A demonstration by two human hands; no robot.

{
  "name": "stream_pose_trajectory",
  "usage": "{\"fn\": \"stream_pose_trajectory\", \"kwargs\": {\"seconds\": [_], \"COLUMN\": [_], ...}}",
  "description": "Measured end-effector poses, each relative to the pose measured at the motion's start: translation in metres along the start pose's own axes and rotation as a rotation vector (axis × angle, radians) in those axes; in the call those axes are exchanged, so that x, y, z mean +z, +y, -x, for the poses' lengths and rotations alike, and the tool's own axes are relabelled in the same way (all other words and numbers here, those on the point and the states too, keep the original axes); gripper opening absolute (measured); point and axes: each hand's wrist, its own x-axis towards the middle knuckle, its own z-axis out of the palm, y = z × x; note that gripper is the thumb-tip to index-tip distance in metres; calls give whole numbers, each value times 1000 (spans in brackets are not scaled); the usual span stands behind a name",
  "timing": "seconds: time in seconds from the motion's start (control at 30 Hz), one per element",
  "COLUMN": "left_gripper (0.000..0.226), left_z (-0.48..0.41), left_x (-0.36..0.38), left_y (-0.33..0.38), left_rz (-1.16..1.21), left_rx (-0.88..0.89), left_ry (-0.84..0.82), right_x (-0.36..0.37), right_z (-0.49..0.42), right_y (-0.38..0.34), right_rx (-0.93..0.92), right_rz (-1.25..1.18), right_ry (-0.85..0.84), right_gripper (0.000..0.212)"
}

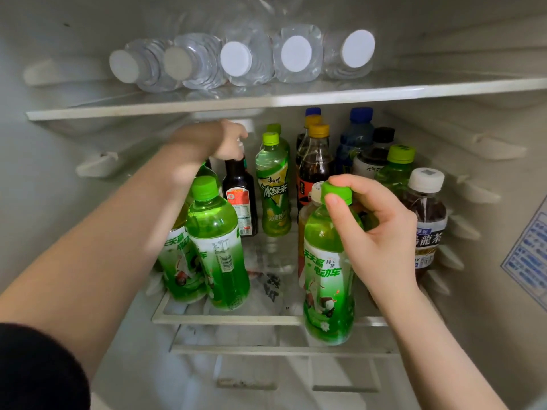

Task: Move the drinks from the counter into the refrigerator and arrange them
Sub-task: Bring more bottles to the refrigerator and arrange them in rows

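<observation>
Most drinks already stand on the shelf (225,319). The right hand (376,232) pinches the cap of a green bottle (325,276) at its front edge; the left hand (228,140) grips a dark bottle (239,196) by its top, farther back. Arranging looks nearly done.

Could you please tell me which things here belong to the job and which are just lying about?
Job: green tea bottle in right hand; dark bottle in left hand; middle shelf.
Idle: water bottles on upper shelf; blue sticker.
</observation>
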Motion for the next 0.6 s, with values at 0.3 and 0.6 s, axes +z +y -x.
{"fn": "stream_pose_trajectory", "kwargs": {"seconds": [0.3,0.6], "left_gripper": [35,33], "left_z": [0,11], "left_x": [-1,-11], "left_y": [-8,18], "left_rz": [10,33], "left_rx": [89,55], "left_ry": [-70,-177], "right_x": [0,1], "right_z": [-2,-2], "right_y": [1,-1], "right_rx": [5,7], "right_rz": [2,3], "right_ry": [-15,-11], "right_gripper": [20,21]}}
